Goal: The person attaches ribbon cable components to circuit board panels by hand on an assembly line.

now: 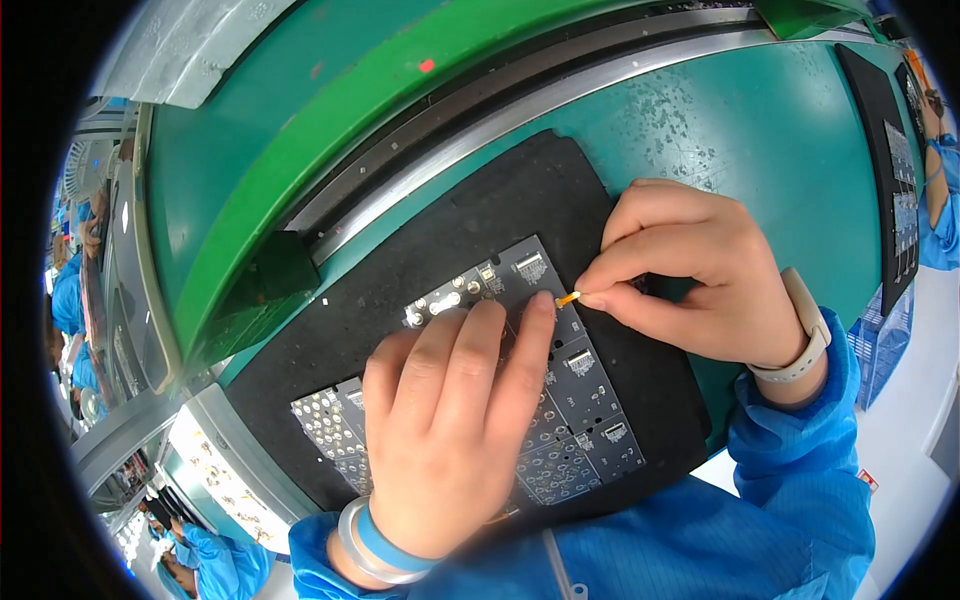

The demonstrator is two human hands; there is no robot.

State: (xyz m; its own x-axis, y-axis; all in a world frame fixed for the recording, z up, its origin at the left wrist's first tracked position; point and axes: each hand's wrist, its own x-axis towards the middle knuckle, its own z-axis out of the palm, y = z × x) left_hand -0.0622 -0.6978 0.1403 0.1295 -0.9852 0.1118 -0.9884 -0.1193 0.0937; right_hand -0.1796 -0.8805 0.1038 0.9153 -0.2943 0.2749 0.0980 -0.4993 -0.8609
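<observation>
- My right hand [690, 275] is pinched shut, thumb and forefinger, on a small orange pin [567, 298]; the tip pokes out toward nine o'clock from my fingertips and sits just above the board.
- My left hand [450, 410] lies flat, fingers spread and gripping nothing, pressing down on the dark circuit board [590, 390]. Its index fingertip is right beside the pin's tip, almost touching it.
- The board rests on a black foam mat [500, 200], which lies on the green bench [760, 110]. A row of silver connectors [445, 300] stands at about eleven o'clock from my left fingertips.
- To do this well, I judge I should keep the left palm heavy, so the board cannot slide on the mat while the pin goes in.
- I would hold the pin close to its tip; a longer hold lets it wobble.
- Using my left index finger as a guide seems wise: bring the tip along it, then lower it straight, not at a slant.
- I cannot make out the exact hole under the tip, as my fingers hide it, so I would feel for the seat before pressing.
- A grey rail [520, 110] runs past at twelve o'clock, well apart from my hands.
</observation>
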